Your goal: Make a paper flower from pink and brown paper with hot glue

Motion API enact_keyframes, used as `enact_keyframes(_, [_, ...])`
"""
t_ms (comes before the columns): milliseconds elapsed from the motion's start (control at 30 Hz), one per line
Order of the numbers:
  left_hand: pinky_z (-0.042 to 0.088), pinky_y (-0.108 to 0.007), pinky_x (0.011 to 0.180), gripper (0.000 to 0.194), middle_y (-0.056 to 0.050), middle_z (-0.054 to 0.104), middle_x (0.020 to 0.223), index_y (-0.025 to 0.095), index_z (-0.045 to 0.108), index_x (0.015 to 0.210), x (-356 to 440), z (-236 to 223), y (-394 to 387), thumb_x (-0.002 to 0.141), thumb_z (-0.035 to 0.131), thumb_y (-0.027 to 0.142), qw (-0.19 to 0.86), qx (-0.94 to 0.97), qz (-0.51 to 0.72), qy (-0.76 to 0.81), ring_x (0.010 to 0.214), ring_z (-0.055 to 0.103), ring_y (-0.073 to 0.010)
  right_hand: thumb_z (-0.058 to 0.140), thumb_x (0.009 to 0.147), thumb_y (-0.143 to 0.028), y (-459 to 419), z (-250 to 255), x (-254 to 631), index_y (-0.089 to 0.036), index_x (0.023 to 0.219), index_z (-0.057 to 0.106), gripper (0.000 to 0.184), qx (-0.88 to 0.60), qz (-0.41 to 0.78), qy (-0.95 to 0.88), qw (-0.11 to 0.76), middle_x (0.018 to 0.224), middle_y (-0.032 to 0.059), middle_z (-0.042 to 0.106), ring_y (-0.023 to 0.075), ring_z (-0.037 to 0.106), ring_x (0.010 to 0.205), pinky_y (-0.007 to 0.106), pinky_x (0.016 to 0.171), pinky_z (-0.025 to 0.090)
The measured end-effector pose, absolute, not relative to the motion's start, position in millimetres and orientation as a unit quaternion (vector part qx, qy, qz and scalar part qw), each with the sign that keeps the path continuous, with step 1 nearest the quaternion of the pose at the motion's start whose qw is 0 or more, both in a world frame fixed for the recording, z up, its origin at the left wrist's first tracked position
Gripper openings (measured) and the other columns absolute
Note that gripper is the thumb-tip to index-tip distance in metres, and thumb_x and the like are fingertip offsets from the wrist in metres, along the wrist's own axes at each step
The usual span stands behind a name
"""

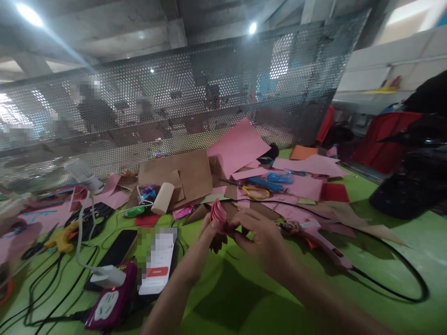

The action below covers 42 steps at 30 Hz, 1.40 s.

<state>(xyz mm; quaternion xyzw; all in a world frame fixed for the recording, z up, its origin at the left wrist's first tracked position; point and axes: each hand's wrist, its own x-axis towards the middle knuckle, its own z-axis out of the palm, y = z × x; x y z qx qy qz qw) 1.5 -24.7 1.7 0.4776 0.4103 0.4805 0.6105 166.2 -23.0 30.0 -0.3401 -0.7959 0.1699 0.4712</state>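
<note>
Curved, layered pink paper (218, 211) stands between the hands, pinched by the left hand (205, 239); the right hand (261, 230) bends its fingers against its edge, grip unclear. Rightward lies a smooth pink glue gun (326, 243); beyond, flat brown card (193, 171).

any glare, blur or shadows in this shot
Head view: upper-left ceiling light flares into a streak; head view: dark shadow on the green table below the left hand and right hand; head view: right forearm looks blurred, pixelation covers part of the lit phone.
</note>
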Motion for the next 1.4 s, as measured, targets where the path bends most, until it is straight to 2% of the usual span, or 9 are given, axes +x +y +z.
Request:
enact_keyframes(133, [0.034, -0.024, 0.055, 0.064, 0.0, 0.059, 0.072, 0.019, 0.052, 0.122, 0.6, 2.4, -26.8, 0.077, 0.059, 0.064, 0.605, 0.485, 0.468, 0.424, 0.061, 0.05, -0.0136, 0.061, 0.082, -0.003, -23.3, 33.7, 167.6, -0.02, 0.08, 0.061, 0.017, -0.338, 0.183, -0.791, 0.477, 0.081, 0.0017, 0.064, 0.0171, 0.059, 0.077, 0.027, 0.068, 0.044])
enact_keyframes(267, [0.035, -0.024, 0.058, 0.063, 0.0, 0.058, 0.075, 0.02, 0.049, 0.127, 0.7, 6.3, -29.6, 0.08, 0.059, 0.062, 0.606, 0.48, 0.463, 0.434, 0.065, 0.05, -0.0136, 0.062, 0.085, -0.009, -24.2, 38.2, 171.2, -0.02, 0.086, 0.062, 0.011, -0.33, 0.217, -0.794, 0.462, 0.085, 0.0014, 0.065, 0.0161, 0.059, 0.078, 0.026, 0.067, 0.044])
enact_keyframes(400, [0.035, -0.025, 0.06, 0.065, -0.001, 0.06, 0.074, 0.019, 0.049, 0.131, 0.8, 11.7, -32.7, 0.081, 0.058, 0.061, 0.598, 0.493, 0.449, 0.444, 0.065, 0.051, -0.0149, 0.064, 0.079, -0.004, -22.8, 36.4, 170.9, -0.02, 0.082, 0.061, 0.017, -0.347, 0.209, -0.79, 0.46, 0.081, 0.0002, 0.064, 0.0154, 0.058, 0.075, 0.025, 0.064, 0.042])
enact_keyframes(533, [0.037, -0.026, 0.063, 0.059, -0.002, 0.06, 0.077, 0.02, 0.049, 0.133, -1.7, 15.9, -34.6, 0.086, 0.055, 0.054, 0.6, 0.541, 0.415, 0.418, 0.068, 0.051, -0.0155, 0.061, 0.076, 0.001, -20.9, 33.4, 170.2, -0.02, 0.078, 0.059, 0.021, -0.355, 0.193, -0.788, 0.465, 0.079, -0.0005, 0.063, 0.0147, 0.057, 0.073, 0.025, 0.065, 0.041])
enact_keyframes(667, [0.039, -0.027, 0.067, 0.052, -0.003, 0.061, 0.081, 0.018, 0.053, 0.13, -5.0, 16.2, -35.6, 0.087, 0.058, 0.047, 0.607, 0.56, 0.407, 0.389, 0.072, 0.051, -0.0159, 0.064, 0.076, 0.0, -21.1, 34.1, 171.2, -0.02, 0.077, 0.058, 0.02, -0.357, 0.169, -0.795, 0.46, 0.076, -0.0014, 0.061, 0.0141, 0.054, 0.07, 0.025, 0.063, 0.039])
enact_keyframes(833, [0.04, -0.028, 0.069, 0.049, -0.004, 0.062, 0.079, 0.016, 0.055, 0.127, -5.5, 13.3, -35.6, 0.089, 0.053, 0.046, 0.586, 0.556, 0.423, 0.411, 0.074, 0.054, -0.0186, 0.068, 0.077, -0.005, -22.8, 36.9, 170.6, -0.02, 0.078, 0.058, 0.018, -0.362, 0.165, -0.798, 0.452, 0.078, -0.0006, 0.062, 0.0147, 0.054, 0.07, 0.025, 0.062, 0.039])
enact_keyframes(1000, [0.038, -0.027, 0.067, 0.038, -0.002, 0.057, 0.079, 0.016, 0.057, 0.118, -3.3, 13.6, -35.9, 0.09, 0.051, 0.043, 0.576, 0.559, 0.422, 0.422, 0.072, 0.05, -0.0166, 0.067, 0.079, -0.008, -22.2, 38.4, 171.5, -0.02, 0.078, 0.059, 0.015, -0.362, 0.165, -0.801, 0.449, 0.078, 0.0004, 0.063, 0.0151, 0.055, 0.069, 0.025, 0.061, 0.041])
enact_keyframes(1200, [0.037, -0.025, 0.068, 0.04, 0.0, 0.054, 0.081, 0.019, 0.05, 0.13, -1.5, 19.7, -38.2, 0.094, 0.046, 0.035, 0.558, 0.578, 0.42, 0.422, 0.074, 0.045, -0.0153, 0.069, 0.078, -0.007, -20.5, 38.7, 173.9, -0.02, 0.08, 0.059, 0.017, -0.352, 0.166, -0.813, 0.432, 0.082, 0.0009, 0.063, 0.0153, 0.055, 0.073, 0.025, 0.064, 0.041])
enact_keyframes(1400, [0.039, -0.026, 0.072, 0.035, 0.0, 0.053, 0.081, 0.021, 0.058, 0.122, -2.2, 18.0, -35.2, 0.089, 0.055, 0.032, 0.552, 0.596, 0.412, 0.413, 0.077, 0.046, -0.016, 0.065, 0.076, -0.003, -21.8, 38.0, 173.1, -0.02, 0.076, 0.055, 0.02, -0.349, 0.108, -0.829, 0.423, 0.078, 0.0, 0.061, 0.0157, 0.055, 0.072, 0.026, 0.065, 0.038])
